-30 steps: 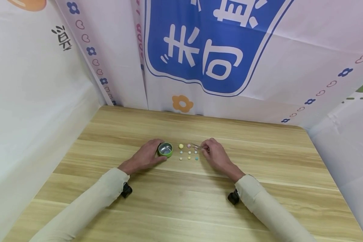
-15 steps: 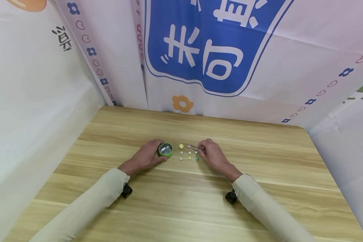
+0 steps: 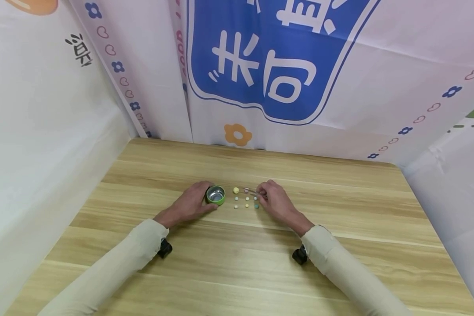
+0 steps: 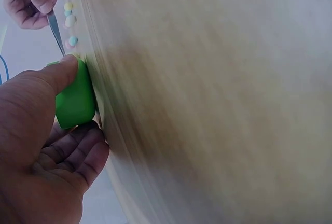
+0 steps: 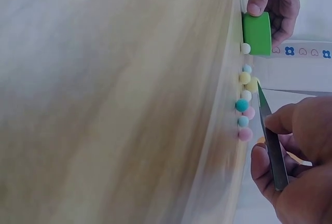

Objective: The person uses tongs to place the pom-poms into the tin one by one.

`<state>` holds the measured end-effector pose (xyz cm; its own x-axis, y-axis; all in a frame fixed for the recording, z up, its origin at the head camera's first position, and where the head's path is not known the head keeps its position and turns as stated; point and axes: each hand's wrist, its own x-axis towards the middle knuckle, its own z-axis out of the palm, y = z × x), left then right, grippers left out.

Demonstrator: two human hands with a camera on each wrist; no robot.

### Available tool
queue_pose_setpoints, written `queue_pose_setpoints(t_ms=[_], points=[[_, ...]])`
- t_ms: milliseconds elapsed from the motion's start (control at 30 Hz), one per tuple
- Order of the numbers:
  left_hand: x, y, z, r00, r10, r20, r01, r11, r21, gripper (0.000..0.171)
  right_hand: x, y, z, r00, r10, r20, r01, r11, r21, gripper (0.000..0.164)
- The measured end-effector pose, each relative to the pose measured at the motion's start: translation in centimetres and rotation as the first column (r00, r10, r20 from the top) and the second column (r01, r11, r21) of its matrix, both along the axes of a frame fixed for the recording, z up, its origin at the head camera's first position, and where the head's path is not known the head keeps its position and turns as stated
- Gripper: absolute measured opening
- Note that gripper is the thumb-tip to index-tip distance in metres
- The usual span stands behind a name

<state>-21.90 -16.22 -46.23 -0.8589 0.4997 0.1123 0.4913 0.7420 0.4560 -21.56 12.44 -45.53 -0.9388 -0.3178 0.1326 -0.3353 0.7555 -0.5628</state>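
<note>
My left hand (image 3: 190, 202) grips a small round green tin (image 3: 215, 195) from its left side, thumb in front. The tin's silvery inside faces up. Metal tweezers (image 5: 273, 149) are pinched in my right hand (image 3: 277, 202), pointing left just above the table. Their tips lie close to a yellow ball (image 3: 235, 190), the largest of several small balls laid out in rows between the hands. A pink ball (image 3: 246, 190) lies under the tweezers; another pink ball (image 5: 245, 134) shows in the right wrist view. Whether the tips touch the yellow ball, I cannot tell.
The wood-grain table (image 3: 229, 263) reaches back to a printed cloth wall (image 3: 335, 136). White cloth also hangs at the left and right sides. A teal ball (image 3: 256, 206) sits at the front right of the rows, close to the right hand.
My right hand has shifted a little left, carrying the tweezer tips past the pink ball towards the yellow one. The left hand and the tin have stayed in place.
</note>
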Motion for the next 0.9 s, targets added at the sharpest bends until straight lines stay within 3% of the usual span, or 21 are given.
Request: queue_pose_setpoints(t_ms=[900], points=[[0.03,0.15,0.03,1.000,0.003,0.007,-0.003,1.000,0.003,0.061,-0.01,-0.52,-0.27,1.000,0.004,0.003,-0.004,0.999,0.036,0.012]])
